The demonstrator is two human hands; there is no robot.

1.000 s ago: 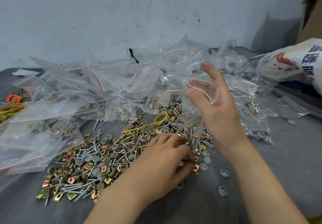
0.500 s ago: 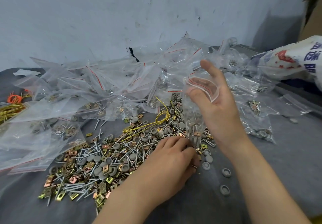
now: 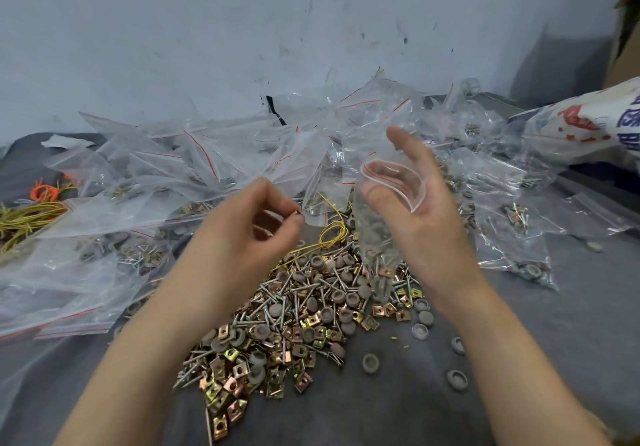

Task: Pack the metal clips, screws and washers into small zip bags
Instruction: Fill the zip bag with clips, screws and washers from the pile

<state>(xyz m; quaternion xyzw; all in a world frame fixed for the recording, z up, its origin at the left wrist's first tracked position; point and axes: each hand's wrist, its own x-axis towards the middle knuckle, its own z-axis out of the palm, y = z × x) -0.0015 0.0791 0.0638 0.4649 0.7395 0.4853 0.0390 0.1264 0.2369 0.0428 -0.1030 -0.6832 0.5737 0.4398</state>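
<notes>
A heap of brass-coloured metal clips, steel screws and grey washers point(image 3: 304, 314) lies on the grey cloth point(image 3: 519, 359) at centre. My right hand point(image 3: 419, 210) holds a small clear zip bag point(image 3: 377, 223) with its red-lined mouth spread open; the bag hangs down with a few parts at its bottom. My left hand point(image 3: 249, 223) is raised above the heap, left of the bag's mouth, and its fingertips pinch small parts that are mostly hidden.
Many clear zip bags point(image 3: 166, 182), some filled, pile up at the back and left against a white wall. Yellow wire ties point(image 3: 24, 217) and orange bands point(image 3: 43, 192) lie far left. A printed sack point(image 3: 585, 126) and a cardboard box point(image 3: 623, 36) stand at right. Loose washers point(image 3: 457, 379) dot the cloth.
My left hand has lifted off the heap with its fingertips pinched and moved up toward the open bag. My right hand has kept the bag open in about the same place.
</notes>
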